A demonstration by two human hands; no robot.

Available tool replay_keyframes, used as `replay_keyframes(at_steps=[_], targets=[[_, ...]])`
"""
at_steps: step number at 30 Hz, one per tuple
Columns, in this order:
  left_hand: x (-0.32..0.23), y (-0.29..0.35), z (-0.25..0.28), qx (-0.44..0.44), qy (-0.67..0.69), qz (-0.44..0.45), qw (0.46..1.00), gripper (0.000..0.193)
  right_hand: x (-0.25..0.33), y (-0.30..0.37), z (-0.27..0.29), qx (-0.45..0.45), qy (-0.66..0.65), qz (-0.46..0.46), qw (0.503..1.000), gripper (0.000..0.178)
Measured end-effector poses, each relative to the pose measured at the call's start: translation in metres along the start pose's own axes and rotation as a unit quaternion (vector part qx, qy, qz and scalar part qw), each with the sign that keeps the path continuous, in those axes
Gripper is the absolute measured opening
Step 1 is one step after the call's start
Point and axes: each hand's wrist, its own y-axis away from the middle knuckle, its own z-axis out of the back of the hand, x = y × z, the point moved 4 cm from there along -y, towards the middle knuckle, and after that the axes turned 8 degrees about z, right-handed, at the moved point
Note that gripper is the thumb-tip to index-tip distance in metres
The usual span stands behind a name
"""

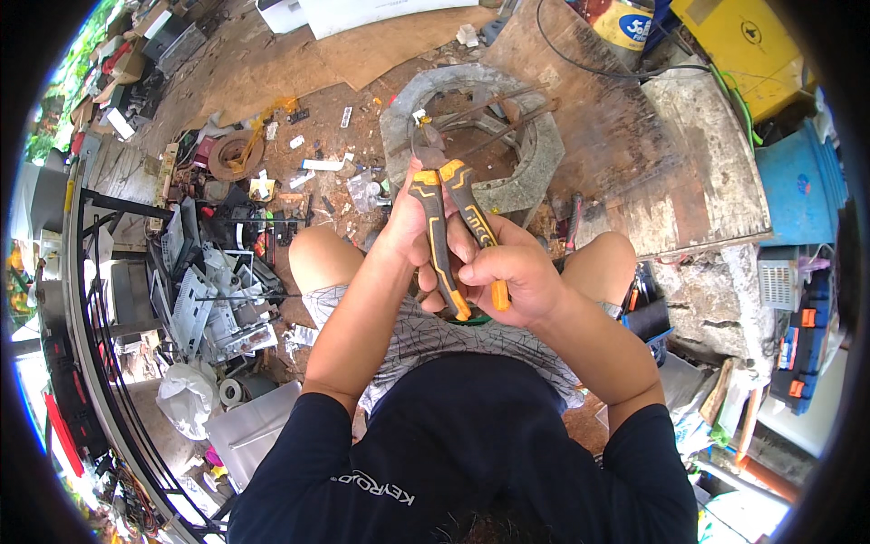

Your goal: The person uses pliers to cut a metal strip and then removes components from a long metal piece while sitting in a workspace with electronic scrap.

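A pair of cutting pliers [436,238] with black and yellow handles is in front of my body, jaws pointing away from me. My right hand [518,276] is closed round the lower handles, which stand slightly apart. At the left side of the pliers' head is my left hand [408,218], its thumb stretched up along the jaws and its other fingers partly hidden behind the tool. A small whitish and yellow piece [420,117] shows at the jaw tips, too small to name. Just beyond lies a grey octagonal frame [535,172] with an open middle.
Scrap metal parts [204,304] pile up at the left beside a black metal rack [104,272]. A roll of brown tape [234,156] and small scraps litter the ground. A worn wooden board [698,163], a blue bin [802,186] and a yellow case [748,45] stand at the right.
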Motion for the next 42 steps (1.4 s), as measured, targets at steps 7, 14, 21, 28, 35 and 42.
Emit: replay_keyframes(at_steps=[7,14,21,28,35,42], targets=[[-0.021,0.021,-0.032,-0.068,-0.072,-0.04,0.994,0.039,-0.006,0.008,-0.004,-0.046,-0.016,-0.018,0.999,0.026],[-0.02,0.021,-0.032,-0.06,-0.121,-0.117,0.984,0.057,0.001,0.013,0.0,0.018,-0.023,-0.077,0.997,0.048],[-0.008,0.01,-0.019,-0.097,-0.102,-0.073,0.987,0.068,0.005,0.008,0.012,-0.074,0.218,-0.062,0.971,0.027],[-0.015,0.007,-0.017,-0.1,-0.043,-0.052,0.993,0.068,0.05,0.015,0.006,0.017,0.666,0.102,0.739,0.03],[-0.017,0.007,-0.021,0.017,0.018,-0.04,0.999,0.069,0.063,0.02,0.038,-0.081,0.549,0.102,0.826,0.056],[-0.018,0.008,-0.021,0.002,0.059,-0.01,0.998,0.069,0.051,-0.003,0.154,-0.187,0.769,0.078,0.606,0.065]])
